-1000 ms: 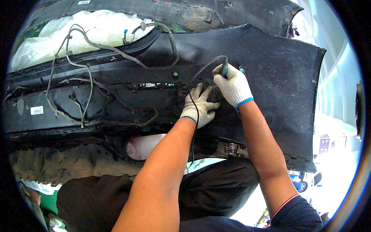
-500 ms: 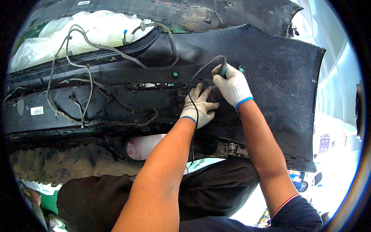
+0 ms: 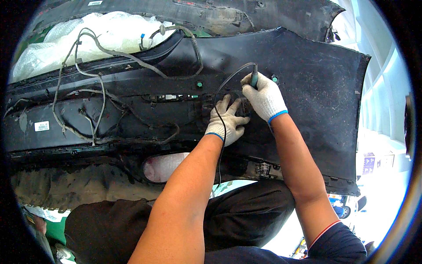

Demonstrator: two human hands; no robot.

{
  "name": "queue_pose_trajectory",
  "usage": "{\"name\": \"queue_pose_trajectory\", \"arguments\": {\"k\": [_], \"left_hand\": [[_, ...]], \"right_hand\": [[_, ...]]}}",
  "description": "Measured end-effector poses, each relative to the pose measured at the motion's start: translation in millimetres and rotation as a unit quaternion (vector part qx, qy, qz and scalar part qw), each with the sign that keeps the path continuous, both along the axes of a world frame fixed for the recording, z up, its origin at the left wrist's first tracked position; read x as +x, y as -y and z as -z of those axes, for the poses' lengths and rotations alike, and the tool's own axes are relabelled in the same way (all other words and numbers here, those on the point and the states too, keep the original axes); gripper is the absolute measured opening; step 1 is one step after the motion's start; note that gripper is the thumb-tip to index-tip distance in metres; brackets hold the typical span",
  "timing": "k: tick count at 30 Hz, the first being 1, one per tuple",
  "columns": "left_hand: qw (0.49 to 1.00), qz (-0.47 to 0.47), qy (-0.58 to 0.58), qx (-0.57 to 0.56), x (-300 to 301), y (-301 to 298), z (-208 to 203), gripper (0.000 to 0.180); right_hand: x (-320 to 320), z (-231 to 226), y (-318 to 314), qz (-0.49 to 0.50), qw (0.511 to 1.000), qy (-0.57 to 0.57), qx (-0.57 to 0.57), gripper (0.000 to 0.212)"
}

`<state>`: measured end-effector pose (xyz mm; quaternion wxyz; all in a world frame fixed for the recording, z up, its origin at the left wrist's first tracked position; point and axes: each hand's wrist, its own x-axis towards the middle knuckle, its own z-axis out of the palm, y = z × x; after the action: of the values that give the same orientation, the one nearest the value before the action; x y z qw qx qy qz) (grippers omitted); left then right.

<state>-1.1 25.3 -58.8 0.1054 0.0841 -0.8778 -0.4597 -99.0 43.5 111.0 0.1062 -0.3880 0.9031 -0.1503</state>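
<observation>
A large black car bumper cover (image 3: 316, 110) lies inner side up in front of me. In my gloved right hand (image 3: 266, 97) is a slim corded tool with a teal handle, which looks like a soldering iron (image 3: 254, 79). Its tip is hidden under my fingers. My left hand (image 3: 226, 121), also in a white knit glove, lies with fingers spread on a dark part of the bumper, just left of the right hand. The black cord (image 3: 223, 88) loops from the handle's top and runs down across my left hand.
A grey wiring harness (image 3: 103, 92) snakes over the bumper's left half. Bubble wrap (image 3: 101, 33) shows through the upper opening. Behind lies another dark bumper (image 3: 281, 15). Green round pieces (image 3: 200, 84) sit on the panel. My dark-trousered knee (image 3: 255, 211) is close to the near edge.
</observation>
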Motion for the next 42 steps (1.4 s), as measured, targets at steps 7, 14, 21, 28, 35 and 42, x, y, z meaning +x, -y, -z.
{"name": "queue_pose_trajectory", "arguments": {"k": [7, 14, 21, 28, 35, 42], "left_hand": [[1.0, -0.004, -0.001, 0.006, 1.5, -0.2, -0.9, 0.04], [0.999, -0.022, -0.026, -0.005, -1.7, -4.3, 7.0, 0.04], [0.999, -0.03, -0.037, 0.002, -2.5, -6.2, 10.2, 0.039], [0.999, -0.028, -0.029, -0.005, -3.2, -6.0, 10.1, 0.04], [0.999, -0.029, -0.034, -0.007, -2.4, -5.2, 9.7, 0.041], [0.998, -0.031, -0.044, -0.013, -2.8, -5.2, 9.9, 0.041]], "right_hand": [[2.4, 0.6, 0.1, -0.003, 1.0, -0.007, 0.003, 0.019], [4.5, 0.0, 2.1, 0.013, 1.0, 0.019, -0.02, 0.019], [4.3, 1.6, 1.4, 0.007, 1.0, 0.014, -0.004, 0.02], [3.9, 2.7, 1.6, 0.013, 1.0, 0.028, 0.002, 0.019], [1.1, 7.7, -2.8, -0.029, 0.999, -0.016, -0.02, 0.019], [3.5, 2.7, -0.3, 0.01, 0.999, 0.032, -0.021, 0.017]]}}
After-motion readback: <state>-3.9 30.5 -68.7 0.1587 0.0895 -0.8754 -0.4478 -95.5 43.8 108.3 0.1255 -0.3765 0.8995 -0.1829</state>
